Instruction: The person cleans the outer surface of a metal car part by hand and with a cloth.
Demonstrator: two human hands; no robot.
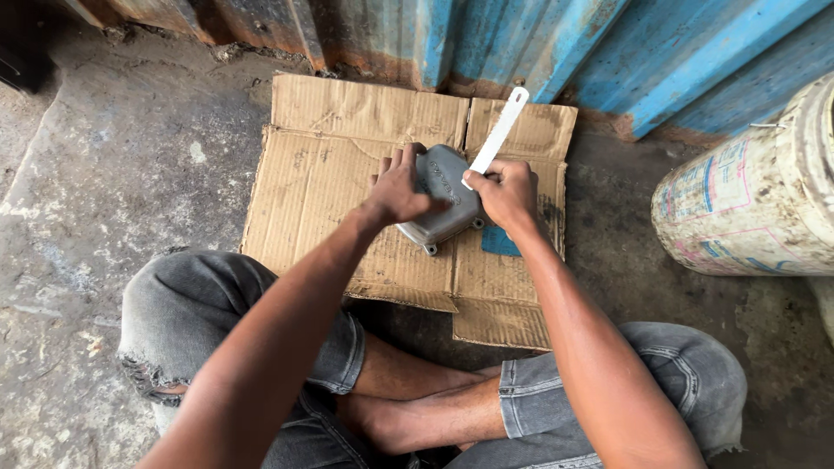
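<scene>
A grey metal engine cover [450, 201] lies on a flattened piece of cardboard [330, 182] on the ground. My left hand [401, 188] presses down on the cover's left side and holds it steady. My right hand [506, 195] grips a long flat white blade [499, 132]. The blade's near end rests against the top of the cover and its far end sticks up toward the wall. A small blue piece [498, 242] lies on the cardboard under my right wrist.
I sit cross-legged in torn grey jeans on a rough concrete floor [130, 156]. A rusty blue corrugated metal wall [539, 43] stands just behind the cardboard. A large dirty pale bucket [756, 191] lies at the right.
</scene>
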